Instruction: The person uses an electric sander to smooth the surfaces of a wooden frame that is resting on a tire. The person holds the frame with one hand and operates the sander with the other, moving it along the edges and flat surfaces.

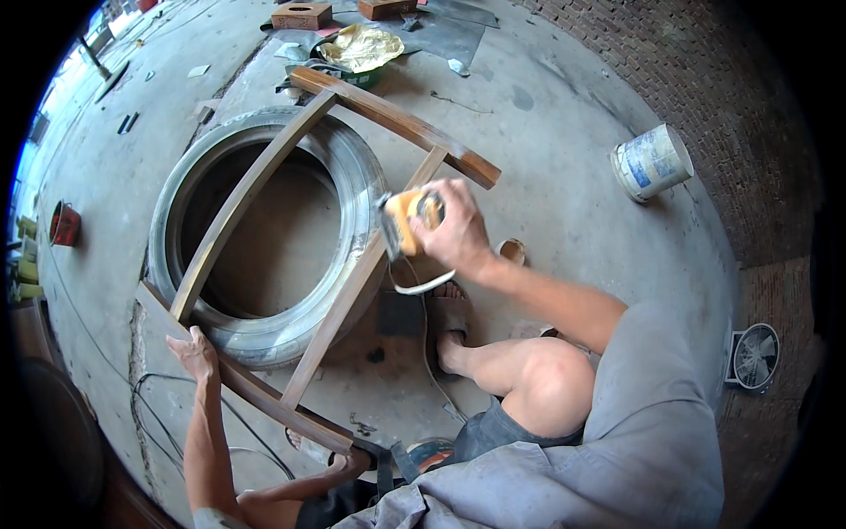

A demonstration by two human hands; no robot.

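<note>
A wooden frame (pixel 341 315) of long rails and crosspieces lies across a worn tyre (pixel 165 231) on the floor. My right hand (pixel 460 231) grips a yellow power sander (pixel 402 217), slightly blurred, at the right-hand crosspiece. Whether its pad touches the wood I cannot tell. A pale cord or hose hangs in a loop below the sander. At the near left corner, my left hand (pixel 194 353) holds the frame's near rail, with the thumb and fingers about its edge.
A stained white bucket (pixel 652 163) lies tipped near the brick wall on the right. Beyond the frame are a green basin with yellowish cloth (pixel 363 48) and a carved wooden box (pixel 301 16). A red bucket (pixel 65 225) stands left. Dark cables (pixel 159 414) cross the floor; a fan (pixel 755 357) is at right.
</note>
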